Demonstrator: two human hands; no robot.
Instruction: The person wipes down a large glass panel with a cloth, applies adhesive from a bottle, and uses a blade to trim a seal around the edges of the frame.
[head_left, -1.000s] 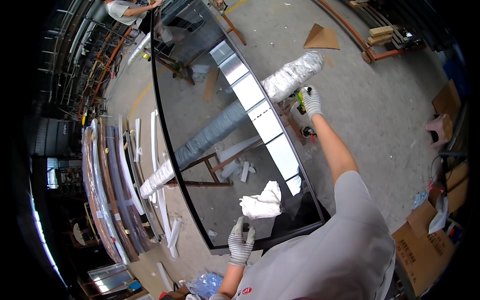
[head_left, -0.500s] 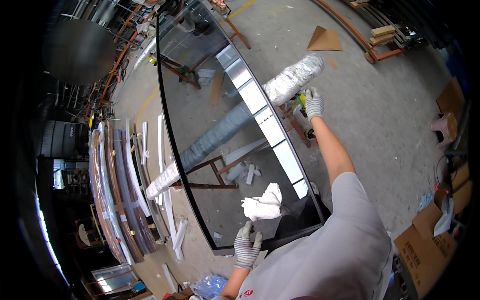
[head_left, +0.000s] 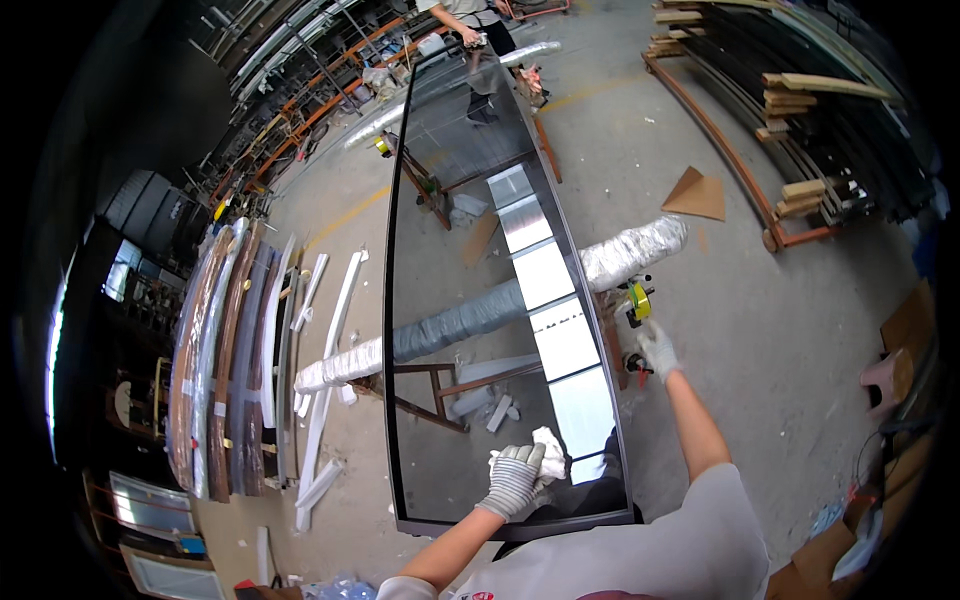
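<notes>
Nearest, gloved left hand [head_left: 515, 478] closed around a white rag [head_left: 548, 452], pressed to the near end of a long curved glass panel [head_left: 450, 330]. Out at the panel's right edge, gloved right hand [head_left: 656, 347], grip impossible to make out. Long axis running straight away, resting across a foil-wrapped beam [head_left: 630, 252]. Far end partly hidden behind a person [head_left: 470, 15], cut off at the top edge.

I'm looking down into a glass workshop, curved glass panel [head_left: 470, 300] resting on trestles, framed panes [head_left: 225, 360] leaning stacked, timber [head_left: 800, 90] piling up on concrete.
</notes>
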